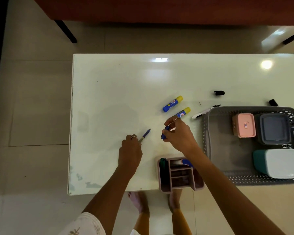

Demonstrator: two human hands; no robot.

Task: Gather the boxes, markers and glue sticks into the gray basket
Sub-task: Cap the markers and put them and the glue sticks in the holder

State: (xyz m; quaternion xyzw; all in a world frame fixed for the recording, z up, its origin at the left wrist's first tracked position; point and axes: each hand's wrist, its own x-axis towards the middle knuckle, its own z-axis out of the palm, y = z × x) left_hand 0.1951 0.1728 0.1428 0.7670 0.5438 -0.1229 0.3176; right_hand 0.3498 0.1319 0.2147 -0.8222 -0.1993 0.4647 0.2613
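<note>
Nearest, at the near edge of the surface (109, 92): a pink desk organizer (176, 175) with a dark green marker and one glue stick in its compartments. Just beyond, the left hand (131, 150), closed on the barrel of an uncapped blue marker (145, 135), tip pointing far and right. To the right of it, the right hand (176, 131), closed on a small blue cap (165, 133), pinched between thumb and fingers; cap and marker tip near but apart. Probably the capping step before anything goes to the basket.

Further right, the gray basket (209, 136), already containing a pink box (244, 125), a gray box (274, 128) and a teal box with white lid (282, 162). Still outside: two blue glue sticks (172, 103) with yellow caps, the nearer one partly hidden behind the right hand; an uncapped white marker (204, 111) touching or almost touching the basket's left wall; two black caps (219, 93) at the far right.

Markers and glue sticks: light, stiff, smooth plastic, round, so likely to roll on the glossy surface. Best taken around the middle of the barrel, not at the wet tip. Caps small and easy to drop, needing a firm pinch and straight push.
</note>
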